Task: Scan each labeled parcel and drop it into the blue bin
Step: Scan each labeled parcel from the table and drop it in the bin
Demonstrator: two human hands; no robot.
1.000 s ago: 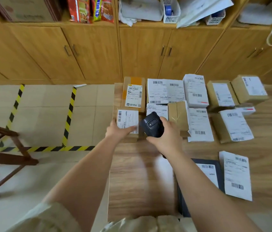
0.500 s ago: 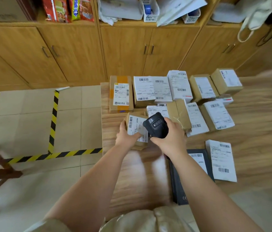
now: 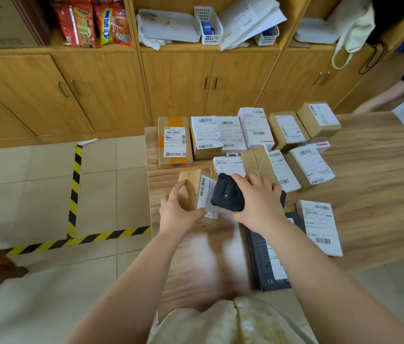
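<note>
Head view looks down along our two bare forearms to the left end of a wooden desk (image 3: 374, 202). Our left hand (image 3: 178, 214) grips a small brown parcel (image 3: 191, 188) near the desk's left edge. The fingers (image 3: 177, 191) curl over its far left side, and the thumb presses on the near edge of its white label (image 3: 205, 194). The parcel is tilted, its label face turned to the right; we cannot tell whether its bottom edge touches the desk. Our right hand (image 3: 260, 202) is clamped around a black scanner (image 3: 227, 197), with the forefinger laid over the top and the thumb underneath. The scanner's head is just beside the label, almost touching it.

Behind the held parcel, more labeled parcels (image 3: 253, 135) lie in two loose rows across the desk. Most are brown boxes with white barcode labels facing up. At the left end of the far row lies a box with orange tape (image 3: 174, 142). To the right of our right forearm lies a flat black box (image 3: 258, 264), and just beside it a white parcel (image 3: 320, 227) with barcodes.

Yellow-and-black tape (image 3: 74, 192) marks the tiled floor on the left. Wooden cupboards (image 3: 178, 83) stand behind the desk, with snack packets (image 3: 91, 23) and white baskets (image 3: 208, 26) on the shelf above. Another person's arm (image 3: 382, 98) reaches in at the far right.
</note>
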